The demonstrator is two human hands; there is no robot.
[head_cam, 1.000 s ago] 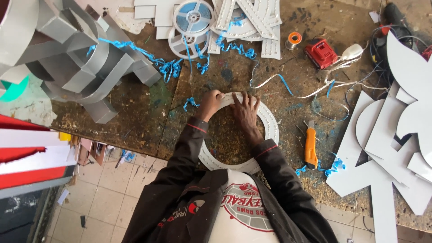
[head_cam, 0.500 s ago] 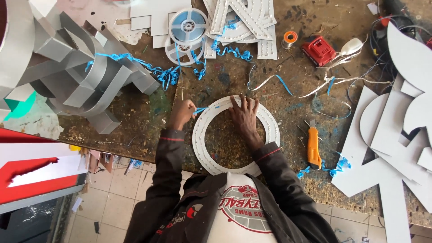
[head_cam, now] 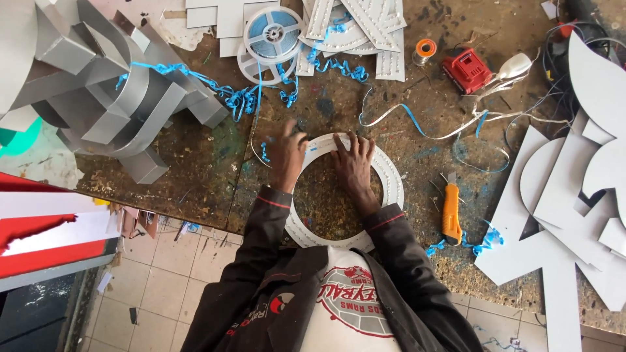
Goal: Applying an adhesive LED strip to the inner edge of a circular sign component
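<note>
Here, both hands (head_cam: 323, 160) spread flat on the white ring (head_cam: 391, 189), pinching nothing.

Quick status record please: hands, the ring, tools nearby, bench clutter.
left hand: on the ring's upper left edge, fingers raised
right hand: flat on the top of the ring, fingers spread
ring: white, flat on the bench, dotted with small holes, near edge hidden by the person's body
knife: orange, right of the ring, untouched
reel: blue and white, far side of the bench
metal letters: grey, heaped at left
white cutouts: stacked at right
bench: worn, sawdust and blue strips scattered
</note>
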